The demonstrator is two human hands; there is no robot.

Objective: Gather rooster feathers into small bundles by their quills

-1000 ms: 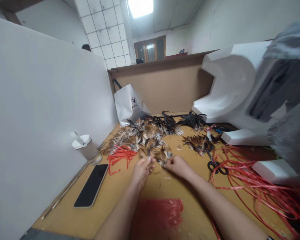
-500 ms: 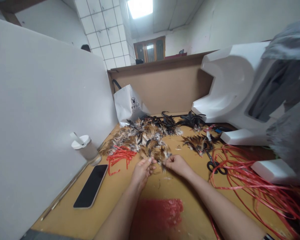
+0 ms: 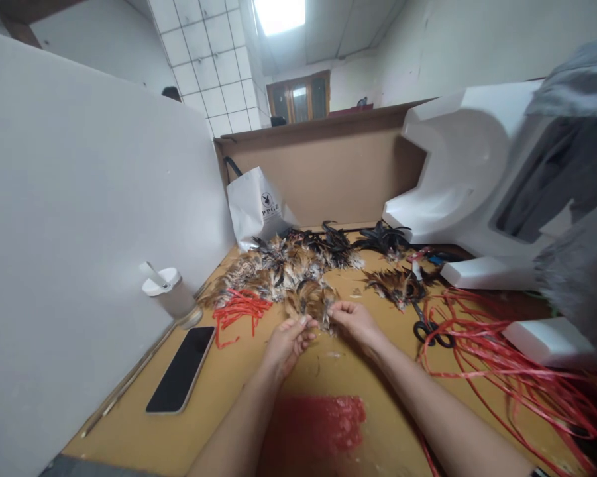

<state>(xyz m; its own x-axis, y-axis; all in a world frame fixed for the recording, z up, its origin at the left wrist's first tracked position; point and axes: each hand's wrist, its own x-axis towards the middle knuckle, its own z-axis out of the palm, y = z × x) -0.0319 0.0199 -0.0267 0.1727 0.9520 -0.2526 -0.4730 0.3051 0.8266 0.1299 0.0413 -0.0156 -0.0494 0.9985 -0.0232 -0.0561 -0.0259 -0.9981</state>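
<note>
Brown and black feathers stand fanned out between my two hands, low over the table. My left hand is closed in a pinch at their lower left, palm turned partly up. My right hand pinches feathers at the right side of the fan with thumb and forefinger. Just beyond lies a large heap of brown, white and black feathers. Short red plastic strips are piled left of my hands. A smaller feather bunch rests to the right.
Black-handled scissors lie beside a tangle of long red plastic strips. A phone and a white lidded cup are at the left. A white bag and white foam pieces stand at the back. A red patch marks the table.
My right hand has moved slightly up, its fingers now higher on the feathers' right side. My left hand has shifted slightly right and down.
</note>
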